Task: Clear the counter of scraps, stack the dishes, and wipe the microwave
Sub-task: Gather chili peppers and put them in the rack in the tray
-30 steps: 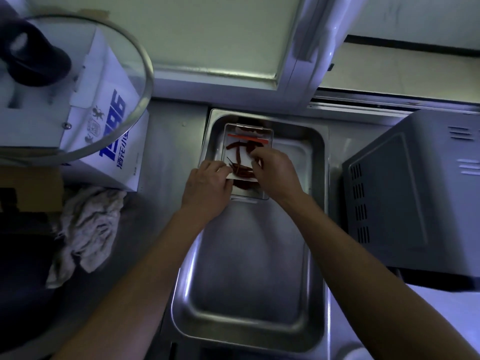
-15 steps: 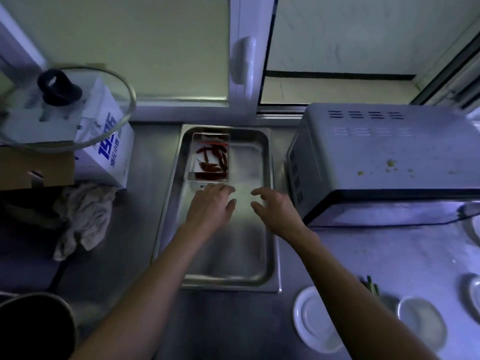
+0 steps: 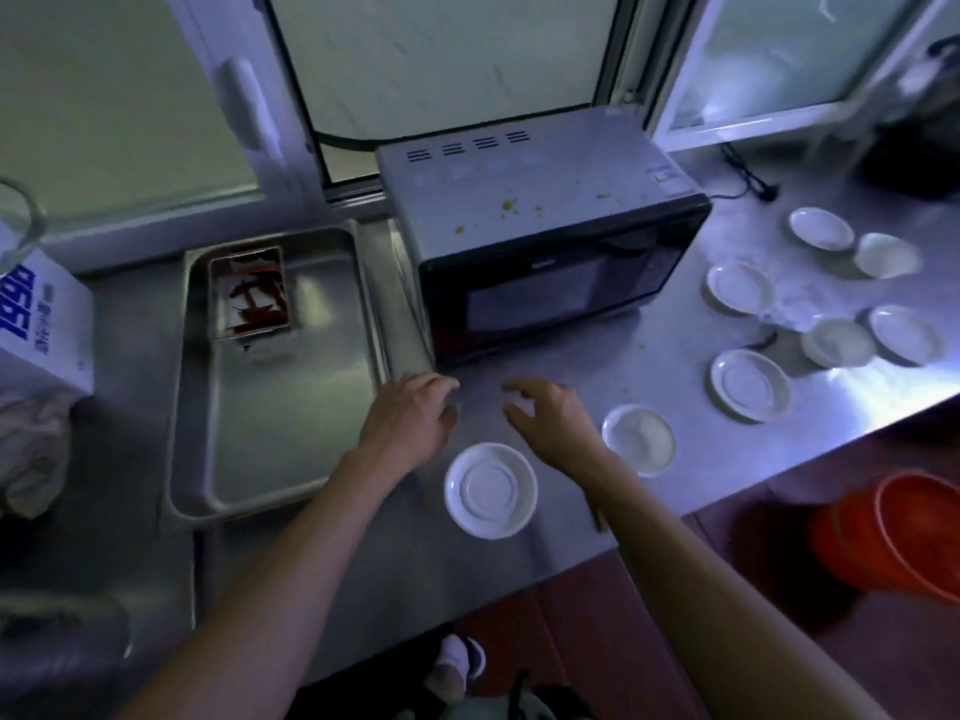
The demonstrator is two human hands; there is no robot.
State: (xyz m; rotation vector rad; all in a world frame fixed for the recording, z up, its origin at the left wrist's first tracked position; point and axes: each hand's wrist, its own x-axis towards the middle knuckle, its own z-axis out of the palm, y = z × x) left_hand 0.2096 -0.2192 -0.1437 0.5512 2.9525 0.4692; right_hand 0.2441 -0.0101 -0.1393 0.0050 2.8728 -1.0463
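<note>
A steel table (image 3: pixel 597 366) fills the middle of the frame. A microwave (image 3: pixel 540 236) stands on it at upper centre, and a shallow metal tray (image 3: pixel 332 459) lies to its left. A white box (image 3: pixel 36 324) sits at the left edge with a crumpled cloth (image 3: pixel 31 454) just below it. White saucers (image 3: pixel 491 490) are scattered across the lower centre and right.

Dim room, frosted windows (image 3: pixel 457 59), reddish floor (image 3: pixel 649 631)
</note>
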